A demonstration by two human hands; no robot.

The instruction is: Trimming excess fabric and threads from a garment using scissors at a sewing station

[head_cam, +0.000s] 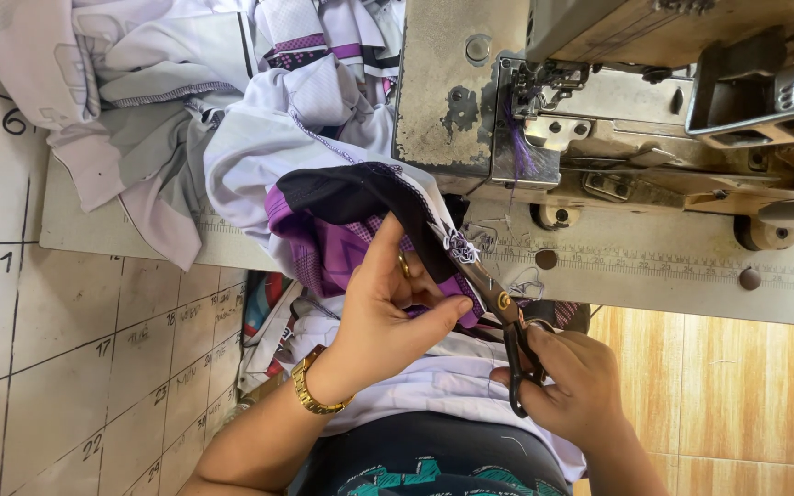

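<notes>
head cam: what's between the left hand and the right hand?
In the head view, the scissors span it: the right hand grips the handles, and the blades reach the black-and-purple fabric pinched in the left hand.

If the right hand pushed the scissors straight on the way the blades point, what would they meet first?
Probably the dark fabric edge with its loose threads, pinched by the left hand; the scissors in the right hand already reach it.

Bright, even daylight; no harsh glare. Soft shadows under fabric [323, 138] above the fingers [434, 317]. Focus sharp at fingers & scissors [507, 321]; slight blur twd frame edges. Sewing machine [618, 101] metal dull, w/ weak sheen. Mild wide-angle distortion.
</notes>
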